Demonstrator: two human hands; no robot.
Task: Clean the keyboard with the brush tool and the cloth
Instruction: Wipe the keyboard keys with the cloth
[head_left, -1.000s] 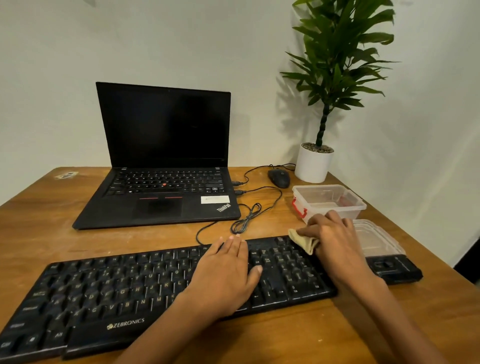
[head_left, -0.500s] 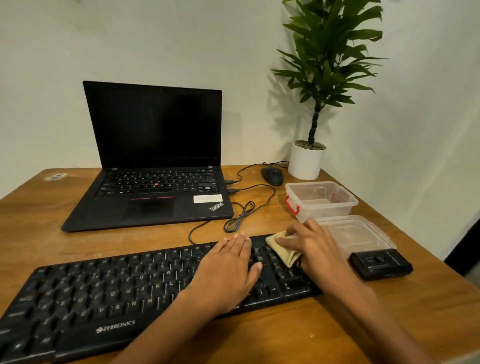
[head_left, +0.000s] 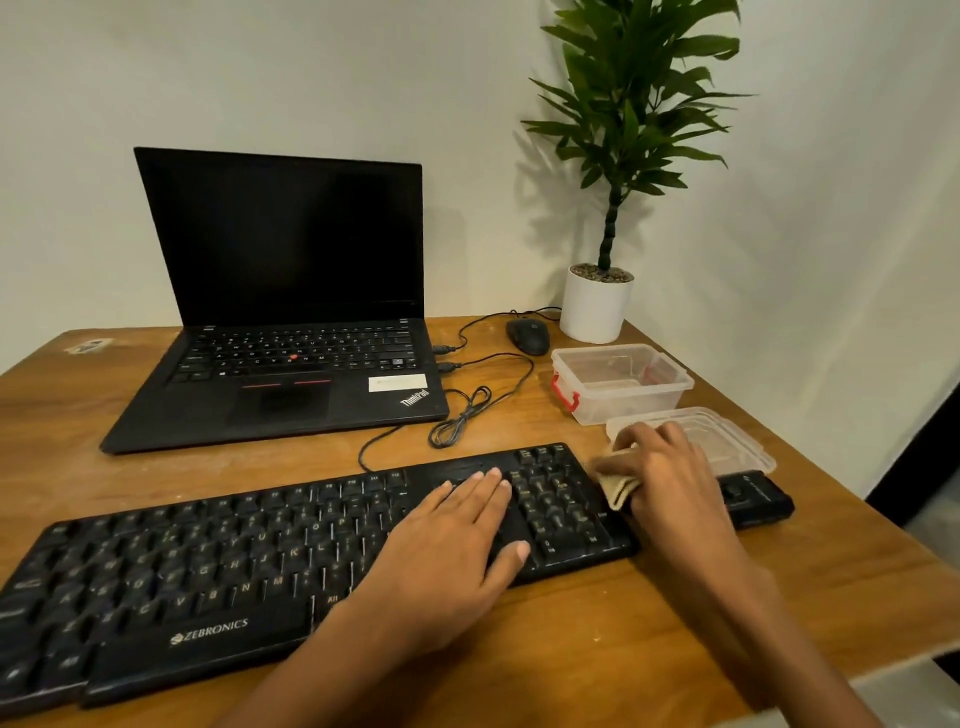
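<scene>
Black and full-sized, the Zebronics keyboard (head_left: 291, 561) lies across the near part of the wooden table (head_left: 649, 634), its right end angled away from the person. The left hand (head_left: 447, 551) rests flat on the keys just left of the numeric pad, palm down, fingers extended and close together, gripping nothing. The right hand (head_left: 670, 478) is closed around a folded beige cloth (head_left: 615, 480), which it presses against the keyboard's right edge. Directly beyond the right hand's fingers lies a clear plastic lid (head_left: 727, 441); farther beyond stands the open clear container (head_left: 621, 384) with a red latch. To the right of the right hand, partly hidden by it, sits a small black case (head_left: 758, 499). Beyond the left hand are a coiled cable (head_left: 462, 415), an open ThinkPad laptop (head_left: 291, 312) with a dark screen, a black mouse (head_left: 529, 335) and a potted plant (head_left: 597, 306).
</scene>
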